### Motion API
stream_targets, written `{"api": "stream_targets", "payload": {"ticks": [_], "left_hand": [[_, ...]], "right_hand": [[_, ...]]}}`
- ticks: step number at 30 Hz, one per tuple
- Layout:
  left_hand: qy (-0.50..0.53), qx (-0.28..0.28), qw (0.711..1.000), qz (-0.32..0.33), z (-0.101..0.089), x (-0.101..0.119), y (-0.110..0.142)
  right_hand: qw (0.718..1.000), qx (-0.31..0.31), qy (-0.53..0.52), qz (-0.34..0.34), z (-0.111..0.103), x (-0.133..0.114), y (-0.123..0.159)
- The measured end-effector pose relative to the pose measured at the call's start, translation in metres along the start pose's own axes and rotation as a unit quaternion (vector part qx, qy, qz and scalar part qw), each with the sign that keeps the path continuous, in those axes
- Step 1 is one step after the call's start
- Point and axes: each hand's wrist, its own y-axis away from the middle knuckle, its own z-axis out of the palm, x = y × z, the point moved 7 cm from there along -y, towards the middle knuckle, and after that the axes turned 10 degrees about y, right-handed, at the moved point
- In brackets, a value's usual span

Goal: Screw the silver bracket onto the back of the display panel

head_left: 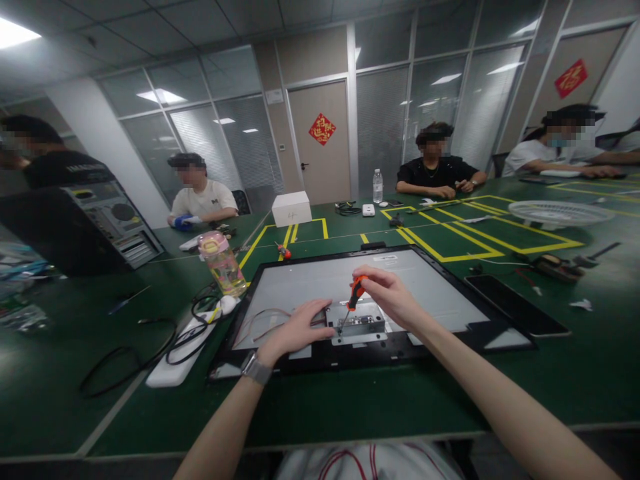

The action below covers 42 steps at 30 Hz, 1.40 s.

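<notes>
My right hand (383,290) grips the red and black handle of a screwdriver (357,293). The screwdriver leans, its thin shaft pointing down to the left end of a metal housing (359,325) with a circuit board inside. My left hand (304,325), wearing a watch, lies with fingers stretched and thumb apart against the left side of that housing; whether the fingertips press on it I cannot tell. Beneath both hands is a large flat display panel (430,293), grey with a black frame, flat on the table. Thin wires (265,321) run from the housing's left side.
On the green table (400,407), a white power strip (175,357), black cables and a pink-lidded bottle (223,267) stand left. A black phone-like slab (515,305) and a tool (560,265) lie right. Behind are a white box (291,209), a computer tower (85,227) and several seated people.
</notes>
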Motion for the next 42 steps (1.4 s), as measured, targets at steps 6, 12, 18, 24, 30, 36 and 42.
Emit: {"api": "stream_targets", "payload": {"ticks": [6, 12, 18, 24, 30, 36, 42], "left_hand": [[0.003, 0.001, 1.0, 0.012, -0.0006, 0.0028, -0.0003], [0.004, 0.003, 1.0, 0.01, -0.0003, -0.0006, -0.0009], [-0.001, 0.003, 1.0, 0.013, 0.0002, -0.0019, -0.0018], [-0.001, 0.001, 1.0, 0.005, 0.0001, -0.0011, -0.0012], [0.0, 0.003, 1.0, 0.013, -0.0004, 0.0012, -0.001], [0.004, 0.004, 1.0, 0.007, -0.0006, 0.0011, -0.0006], [0.004, 0.002, 1.0, 0.005, -0.0001, -0.001, -0.0001]], "right_hand": [[0.999, -0.032, -0.024, 0.017, 0.006, -0.0057, 0.0013], [1.0, -0.001, -0.02, 0.013, 0.0015, -0.0005, 0.0004], [0.999, -0.007, -0.032, 0.02, 0.002, -0.0019, 0.0009], [0.999, -0.003, -0.031, 0.025, 0.0027, -0.0001, 0.0005], [1.0, 0.001, -0.01, 0.02, 0.0004, -0.0014, 0.0011], [0.999, -0.003, -0.043, 0.026, 0.0027, -0.0033, 0.0008], [1.0, 0.004, -0.011, 0.011, 0.0, -0.0018, 0.0007]]}}
